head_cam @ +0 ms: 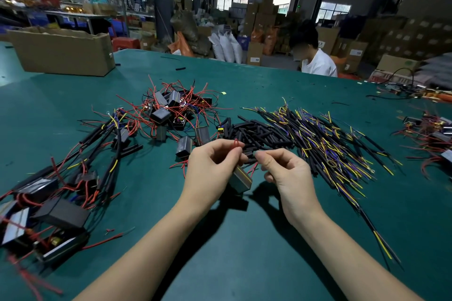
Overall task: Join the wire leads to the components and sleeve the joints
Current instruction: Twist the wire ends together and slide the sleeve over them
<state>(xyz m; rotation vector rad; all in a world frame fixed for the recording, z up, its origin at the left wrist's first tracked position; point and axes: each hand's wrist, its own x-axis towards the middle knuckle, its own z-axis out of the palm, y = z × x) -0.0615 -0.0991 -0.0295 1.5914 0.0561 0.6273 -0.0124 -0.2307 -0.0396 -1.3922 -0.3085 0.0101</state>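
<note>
Both hands work a small box component above the green table.

The left hand (215, 161) pinches a looped red lead (236, 142) between curled fingers, with the box (241, 179) hanging just under it. The right hand (285, 166) has fingers curled, seemingly pinching a thin wire too fine to make out. Black sleeves (259, 133) lie heaped just beyond the hands, with a wire pile (327, 139) to the right.

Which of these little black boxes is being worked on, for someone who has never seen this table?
Start at the green table and find the two hands near its middle. The box hangs under the left hand, whose fingers pinch its looped red wire. It alone is lifted; the others lie in piles.
</note>
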